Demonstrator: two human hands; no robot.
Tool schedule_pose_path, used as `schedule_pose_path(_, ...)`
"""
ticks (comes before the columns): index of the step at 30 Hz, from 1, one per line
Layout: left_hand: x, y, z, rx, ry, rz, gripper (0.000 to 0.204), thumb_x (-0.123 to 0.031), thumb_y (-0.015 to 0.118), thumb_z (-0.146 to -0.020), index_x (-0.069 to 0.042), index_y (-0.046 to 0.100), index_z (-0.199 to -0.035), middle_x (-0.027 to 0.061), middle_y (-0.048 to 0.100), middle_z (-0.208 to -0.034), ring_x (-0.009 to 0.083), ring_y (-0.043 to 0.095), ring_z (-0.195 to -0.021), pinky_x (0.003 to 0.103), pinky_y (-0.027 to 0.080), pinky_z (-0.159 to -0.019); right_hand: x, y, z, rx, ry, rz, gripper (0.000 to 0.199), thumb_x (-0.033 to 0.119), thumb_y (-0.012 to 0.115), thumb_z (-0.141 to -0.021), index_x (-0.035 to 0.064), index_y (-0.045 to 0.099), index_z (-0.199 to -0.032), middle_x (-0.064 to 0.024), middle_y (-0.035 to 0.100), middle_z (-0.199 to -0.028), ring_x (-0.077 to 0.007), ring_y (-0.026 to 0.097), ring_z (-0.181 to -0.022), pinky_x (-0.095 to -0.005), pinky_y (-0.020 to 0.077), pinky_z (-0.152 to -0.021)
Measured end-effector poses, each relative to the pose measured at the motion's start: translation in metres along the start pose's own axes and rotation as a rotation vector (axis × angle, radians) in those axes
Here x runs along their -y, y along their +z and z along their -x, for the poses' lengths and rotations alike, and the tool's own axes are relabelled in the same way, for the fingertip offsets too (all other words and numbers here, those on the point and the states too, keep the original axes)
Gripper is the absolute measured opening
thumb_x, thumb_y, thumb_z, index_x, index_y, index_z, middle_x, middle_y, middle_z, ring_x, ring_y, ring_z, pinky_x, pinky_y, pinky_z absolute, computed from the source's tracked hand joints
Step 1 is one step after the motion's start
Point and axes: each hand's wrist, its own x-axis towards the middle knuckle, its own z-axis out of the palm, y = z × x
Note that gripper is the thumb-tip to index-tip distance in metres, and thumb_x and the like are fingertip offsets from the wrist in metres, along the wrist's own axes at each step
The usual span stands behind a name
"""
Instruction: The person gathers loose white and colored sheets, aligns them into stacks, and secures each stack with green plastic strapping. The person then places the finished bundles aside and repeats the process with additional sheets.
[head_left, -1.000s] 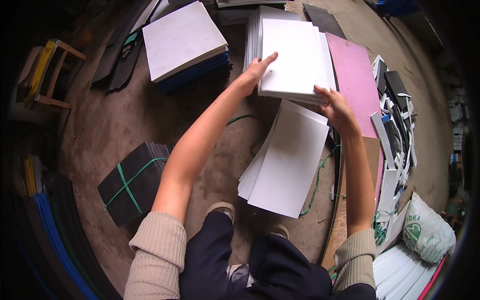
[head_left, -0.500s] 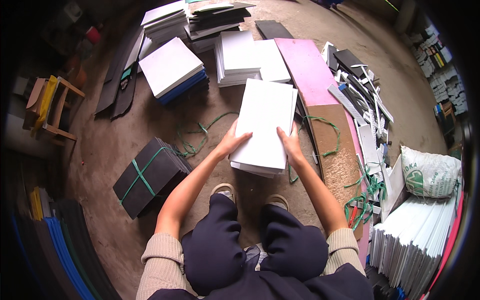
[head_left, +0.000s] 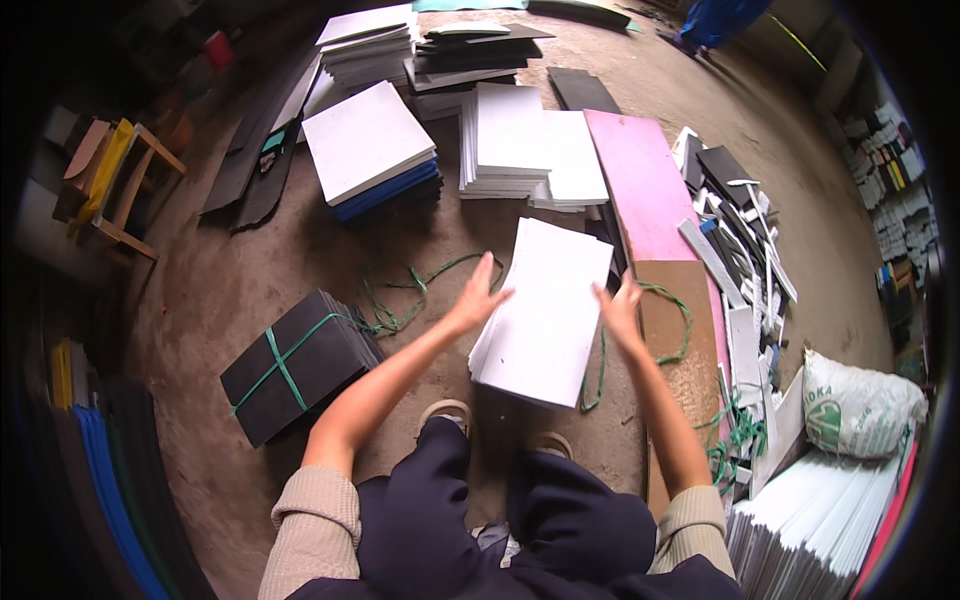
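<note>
A stack of white foam-like sheets (head_left: 548, 312) stands before my feet, its top sheets slightly out of line. My left hand (head_left: 478, 298) is at its left side, fingers stretched out and spread, the thumb close to the edge. On the opposite side my right hand (head_left: 622, 308) is open too, fingers apart and pointing up beside the right edge. Neither hand grips the sheets; whether a fingertip brushes them I cannot tell. Green twine (head_left: 686, 335) lies on the floor to the right, and more green twine (head_left: 395, 318) lies to the left, partly hidden by the stack.
A black sheet bundle (head_left: 290, 372) tied with green twine sits left. Ahead are a white-and-blue pile (head_left: 370, 150) and a white stack (head_left: 508, 135). Right are a pink board (head_left: 640, 180), a brown board (head_left: 680, 310), scattered offcuts (head_left: 745, 235) and a white sack (head_left: 858, 405).
Both hands have let go of the white sheets and spread away from their sides. The stack appears lower in the picture, and the whole view has shifted downward.
</note>
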Motion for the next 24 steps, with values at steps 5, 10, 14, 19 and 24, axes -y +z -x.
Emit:
schedule_pose_path(5,0.026,-0.070,-0.104,-0.341,0.030,0.004,0.047,-0.020,0.054,-0.079,0.000,0.040,-0.120,0.0157,0.053,-0.107,0.0265,0.053,-0.096,0.035,0.041,-0.084,0.092,0.018,-0.147,0.372,-0.085,-0.272,0.058,0.032,0.051,-0.082,-0.0053,0.035,-0.123,-0.0237,0.038,-0.125,-0.0309,0.037,-0.117,-0.0342,0.0292,-0.097)
schedule_pose_path(10,0.061,-0.082,-0.187,-0.319,-0.018,-0.180,0.048,-0.015,0.053,-0.077,-0.003,0.039,-0.121,0.0155,0.046,-0.115,0.0326,0.041,-0.107,0.037,0.030,-0.093,0.110,0.094,-0.231,0.328,0.042,-0.263,0.055,0.024,0.050,-0.081,-0.0102,0.034,-0.121,-0.0271,0.039,-0.123,-0.0315,0.040,-0.116,-0.0345,0.0322,-0.094)
schedule_pose_path(14,0.072,-0.071,-0.199,-0.330,-0.024,-0.101,0.050,-0.012,0.050,-0.079,-0.005,0.034,-0.126,0.0081,0.045,-0.123,0.0289,0.034,-0.111,0.036,0.023,-0.098,0.115,0.125,-0.236,0.285,0.105,-0.243,0.057,0.022,0.053,-0.080,-0.0140,0.035,-0.119,-0.0279,0.042,-0.120,-0.0319,0.041,-0.114,-0.0330,0.0319,-0.094)
schedule_pose_path(19,0.064,-0.054,-0.199,-0.388,0.039,-0.071,0.054,-0.006,0.044,-0.081,-0.008,0.025,-0.131,0.0007,0.045,-0.125,0.0246,0.030,-0.108,0.033,0.025,-0.097,0.097,0.136,-0.252,0.055,0.120,-0.219,0.038,0.017,0.056,-0.077,-0.0064,0.053,-0.107,-0.0198,0.058,-0.100,-0.0261,0.056,-0.095,-0.0319,0.0407,-0.083)
schedule_pose_path(24,0.056,-0.059,-0.189,-0.467,0.074,-0.108,0.054,-0.004,0.041,-0.082,-0.009,0.022,-0.132,0.0011,0.045,-0.126,0.0247,0.031,-0.109,0.031,0.026,-0.097,0.119,0.129,-0.239,0.064,0.055,-0.203,0.035,0.017,0.058,-0.075,-0.0047,0.056,-0.102,-0.0206,0.059,-0.096,-0.0294,0.057,-0.093,-0.0336,0.0419,-0.082)
